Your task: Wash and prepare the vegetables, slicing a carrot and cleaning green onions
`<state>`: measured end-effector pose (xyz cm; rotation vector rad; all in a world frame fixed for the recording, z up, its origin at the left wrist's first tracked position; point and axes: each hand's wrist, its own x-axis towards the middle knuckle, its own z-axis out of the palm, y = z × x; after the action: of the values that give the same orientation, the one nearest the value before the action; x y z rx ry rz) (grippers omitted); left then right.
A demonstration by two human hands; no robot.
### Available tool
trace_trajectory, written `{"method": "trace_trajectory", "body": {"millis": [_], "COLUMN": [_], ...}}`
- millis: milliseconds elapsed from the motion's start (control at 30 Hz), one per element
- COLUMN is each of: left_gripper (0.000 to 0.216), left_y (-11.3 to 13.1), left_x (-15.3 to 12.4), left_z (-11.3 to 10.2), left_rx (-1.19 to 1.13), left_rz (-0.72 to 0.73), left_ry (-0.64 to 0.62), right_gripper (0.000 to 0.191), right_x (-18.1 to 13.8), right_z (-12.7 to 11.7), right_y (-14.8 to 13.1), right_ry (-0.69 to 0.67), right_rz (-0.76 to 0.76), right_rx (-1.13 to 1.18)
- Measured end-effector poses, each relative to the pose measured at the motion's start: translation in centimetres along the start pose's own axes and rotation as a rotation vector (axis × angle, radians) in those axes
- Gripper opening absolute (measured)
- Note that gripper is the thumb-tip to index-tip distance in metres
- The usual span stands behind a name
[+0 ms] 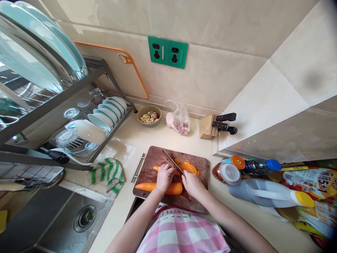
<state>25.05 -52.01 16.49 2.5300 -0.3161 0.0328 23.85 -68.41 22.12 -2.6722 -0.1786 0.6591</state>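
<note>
On a dark brown cutting board [200,200], my right hand [193,183] grips a knife [171,160] whose blade points away to the upper left. My left hand [165,176] curls its fingers over a carrot piece [156,168] just left of the blade, covering most of it. Cut carrot slices [190,167] lie heaped on the blade's right side. Nearer to me a thick peeled carrot [175,188] lies crosswise, its middle hidden under my left hand and wrist. Whether the blade is inside the carrot piece cannot be made out.
Behind the board stand a bowl of garlic cloves [149,117], bagged meat [179,121] and a knife block [206,126]. Left are a dish rack [113,79], a striped cloth [109,174] and a sink [65,225]. Bottles [260,192] and packets crowd the right.
</note>
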Motion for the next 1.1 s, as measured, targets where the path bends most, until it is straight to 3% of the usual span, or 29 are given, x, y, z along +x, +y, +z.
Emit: {"method": "trace_trajectory", "body": {"millis": [133, 367, 633, 933, 1100], "left_gripper": [0.016, 0.019, 0.019, 0.019, 0.021], "left_y": [-0.1, -0.1, -0.1, -0.6, -0.5], "left_x": [0.0, 0.0, 0.0, -0.2, -0.2], "left_z": [-0.2, -0.1, -0.3, 0.1, -0.1], "left_rx": [-0.052, -0.066, -0.095, -0.100, -0.115], "left_rz": [-0.010, -0.004, -0.008, -0.008, -0.004], "left_ry": [-0.003, -0.002, -0.002, 0.005, -0.003], "right_gripper": [0.019, 0.020, 0.019, 0.018, 0.018], "right_x": [0.6, -1.8, 1.2, -1.6, 0.1], "right_z": [-0.1, -1.3, 0.0, -1.1, -0.2], "right_y": [0.1, 1.3, -0.6, 1.1, -0.4], "right_ry": [0.022, -0.004, 0.015, -0.003, -0.006], "right_rz": [-0.030, -0.070, -0.048, -0.078, -0.025], "right_rx": [0.031, 0.053, 0.002, 0.025, -0.014]}}
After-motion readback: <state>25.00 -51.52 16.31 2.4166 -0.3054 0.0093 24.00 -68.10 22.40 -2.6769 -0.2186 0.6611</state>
